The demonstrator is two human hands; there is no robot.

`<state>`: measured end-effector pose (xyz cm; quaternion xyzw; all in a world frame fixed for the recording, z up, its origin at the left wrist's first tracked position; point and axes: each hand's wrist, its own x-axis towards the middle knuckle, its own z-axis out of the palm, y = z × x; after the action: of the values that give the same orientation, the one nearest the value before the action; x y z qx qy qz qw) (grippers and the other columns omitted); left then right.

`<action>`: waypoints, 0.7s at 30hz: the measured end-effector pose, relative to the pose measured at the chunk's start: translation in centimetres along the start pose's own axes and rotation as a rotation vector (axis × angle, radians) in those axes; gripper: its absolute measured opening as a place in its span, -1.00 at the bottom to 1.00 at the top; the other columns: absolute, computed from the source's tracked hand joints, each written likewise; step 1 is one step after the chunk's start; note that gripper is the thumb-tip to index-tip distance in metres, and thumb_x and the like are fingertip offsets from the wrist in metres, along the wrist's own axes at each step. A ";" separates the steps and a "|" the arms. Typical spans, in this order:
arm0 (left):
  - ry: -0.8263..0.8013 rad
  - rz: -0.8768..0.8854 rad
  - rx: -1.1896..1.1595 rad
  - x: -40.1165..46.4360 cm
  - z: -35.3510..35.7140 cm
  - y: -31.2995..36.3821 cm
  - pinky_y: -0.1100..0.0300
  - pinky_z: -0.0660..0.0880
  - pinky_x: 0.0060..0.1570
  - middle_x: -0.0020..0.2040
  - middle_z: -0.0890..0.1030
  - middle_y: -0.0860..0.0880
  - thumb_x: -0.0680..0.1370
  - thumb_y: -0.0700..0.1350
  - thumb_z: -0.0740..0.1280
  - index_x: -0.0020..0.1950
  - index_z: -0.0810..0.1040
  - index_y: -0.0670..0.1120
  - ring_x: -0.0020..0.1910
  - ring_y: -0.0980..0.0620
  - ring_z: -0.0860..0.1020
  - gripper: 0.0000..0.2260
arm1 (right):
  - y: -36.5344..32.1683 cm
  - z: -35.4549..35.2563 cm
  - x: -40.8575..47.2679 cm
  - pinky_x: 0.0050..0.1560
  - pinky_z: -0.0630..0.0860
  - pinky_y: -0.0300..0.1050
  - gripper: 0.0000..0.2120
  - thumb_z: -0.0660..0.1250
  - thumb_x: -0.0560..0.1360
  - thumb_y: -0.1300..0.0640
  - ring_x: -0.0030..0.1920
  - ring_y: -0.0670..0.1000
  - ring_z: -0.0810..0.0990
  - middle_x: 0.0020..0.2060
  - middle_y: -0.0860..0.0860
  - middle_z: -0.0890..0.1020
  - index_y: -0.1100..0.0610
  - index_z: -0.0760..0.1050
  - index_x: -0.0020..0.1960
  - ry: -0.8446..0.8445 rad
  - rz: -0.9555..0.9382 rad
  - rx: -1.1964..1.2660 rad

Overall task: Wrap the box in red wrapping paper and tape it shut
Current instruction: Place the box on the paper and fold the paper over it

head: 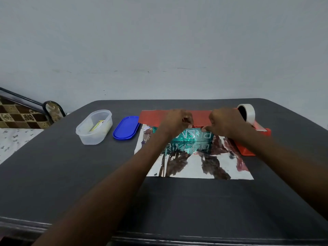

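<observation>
Both hands reach to the far side of a dark grey desk (pixel 71 174). Left hand (pixel 177 120) and right hand (pixel 225 121), fingers curled, pinch the folded far edge of shiny red wrapping paper (pixel 200 117), silver side up, over a teal printed box (pixel 190 137). White tape roll (pixel 246 112) sits on a red dispenser at far right. Clear plastic tub (pixel 94 126) and blue oval lid (pixel 126 127) lie left.

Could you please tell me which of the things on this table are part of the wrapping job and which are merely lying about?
Part of the job:
- teal box
- wrapping paper, red side folded over at the far edge
- tape roll on its red dispenser
- left hand and right hand, both pinching the paper

Lying about:
- clear tub
- blue lid
</observation>
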<state>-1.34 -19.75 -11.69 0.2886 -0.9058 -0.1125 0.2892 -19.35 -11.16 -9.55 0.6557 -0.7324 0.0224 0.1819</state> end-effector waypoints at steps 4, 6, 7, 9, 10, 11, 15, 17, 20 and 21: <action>0.001 0.004 0.019 0.0 -0.2 0.0 0.45 0.31 -0.27 -0.11 0.68 0.01 0.47 -0.22 0.47 -0.10 0.69 -0.11 -0.24 0.15 0.51 -0.95 | 0.5 -0.3 -0.4 -0.22 0.36 -0.13 -0.56 0.43 0.42 -0.28 -0.23 0.06 0.53 -0.34 -0.02 0.51 0.08 0.41 -0.24 0.000 0.051 -0.002; 0.002 0.002 0.017 -0.1 -0.1 0.0 0.41 0.33 -0.25 -0.11 0.68 0.01 0.48 -0.23 0.47 -0.10 0.69 -0.11 -0.24 0.16 0.51 -0.95 | 0.6 -0.5 -1.0 -0.19 0.34 -0.12 -0.66 0.47 0.42 -0.13 -0.18 0.09 0.54 -0.27 0.00 0.54 0.08 0.40 -0.19 0.012 0.064 -0.019; 0.000 -0.003 0.010 0.0 0.0 -0.1 0.35 0.37 -0.22 -0.11 0.68 0.01 0.48 -0.23 0.46 -0.10 0.69 -0.10 -0.23 0.16 0.51 -0.95 | 0.7 -0.5 -1.3 -0.19 0.35 -0.11 -0.71 0.47 0.42 -0.06 -0.14 0.11 0.57 -0.23 0.03 0.59 0.09 0.42 -0.17 0.034 0.069 -0.004; 0.000 -0.008 0.007 -0.1 0.1 -0.1 0.31 0.40 -0.18 -0.10 0.68 0.02 0.48 -0.22 0.46 -0.10 0.68 -0.09 -0.23 0.16 0.52 -0.95 | 0.5 -0.4 -2.0 -0.20 0.37 -0.09 -0.78 0.48 0.40 0.06 -0.11 0.14 0.60 -0.19 0.04 0.62 0.08 0.44 -0.18 0.105 0.086 0.117; 0.002 -0.009 0.011 -0.1 0.2 -0.1 0.31 0.40 -0.19 -0.10 0.68 0.02 0.48 -0.22 0.46 -0.10 0.68 -0.09 -0.23 0.16 0.52 -0.95 | 0.3 -0.3 -2.3 -0.21 0.36 -0.09 -0.81 0.48 0.40 0.12 -0.12 0.13 0.59 -0.19 0.02 0.61 0.07 0.46 -0.18 0.146 0.091 0.206; 0.003 -0.008 0.017 -0.1 0.2 -0.1 0.33 0.38 -0.21 -0.10 0.68 0.02 0.48 -0.22 0.46 -0.10 0.68 -0.08 -0.24 0.17 0.51 -0.95 | -0.2 -0.2 -2.6 -0.23 0.36 -0.10 -0.85 0.47 0.41 0.17 -0.14 0.11 0.58 -0.19 0.00 0.59 0.05 0.49 -0.18 0.190 0.077 0.276; 0.004 -0.013 0.037 -0.1 0.1 0.1 0.36 0.32 -0.27 -0.12 0.66 0.03 0.48 -0.23 0.46 -0.10 0.68 -0.08 -0.27 0.18 0.48 -0.94 | -2.5 0.6 -2.8 -0.28 0.28 -0.21 -0.90 0.47 0.46 0.22 -0.19 0.01 0.54 -0.16 -0.02 0.63 0.05 0.67 -0.09 0.320 0.032 0.414; 0.004 -0.014 0.038 -0.1 0.0 0.2 0.33 0.32 -0.28 -0.15 0.65 0.04 0.47 -0.23 0.47 -0.12 0.68 -0.08 -0.27 0.16 0.48 -0.94 | -3.1 1.4 -2.5 -0.23 0.29 -0.22 -0.88 0.46 0.49 0.25 -0.19 -0.01 0.55 -0.12 0.01 0.67 0.08 0.71 -0.04 0.342 0.039 0.435; -0.003 -0.019 0.023 -0.2 0.2 0.1 0.31 0.37 -0.22 -0.14 0.65 0.03 0.48 -0.23 0.46 -0.12 0.67 -0.09 -0.24 0.14 0.51 -0.95 | -2.8 2.3 -2.7 -0.25 0.28 -0.29 -0.89 0.43 0.51 0.26 -0.18 -0.06 0.51 -0.09 0.01 0.69 0.11 0.71 -0.04 0.379 0.098 0.506; -0.007 -0.021 0.016 -0.2 0.3 0.0 0.31 0.37 -0.22 -0.13 0.66 0.02 0.48 -0.23 0.46 -0.12 0.67 -0.09 -0.24 0.14 0.52 -0.95 | -2.5 2.6 -2.8 -0.25 0.29 -0.28 -0.90 0.43 0.51 0.26 -0.17 -0.06 0.51 -0.09 0.01 0.68 0.12 0.71 -0.05 0.391 0.115 0.513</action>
<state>-1.38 -19.69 -11.99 0.2998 -0.9046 -0.1090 0.2826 -17.34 -9.50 -13.32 0.6210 -0.6901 0.3418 0.1462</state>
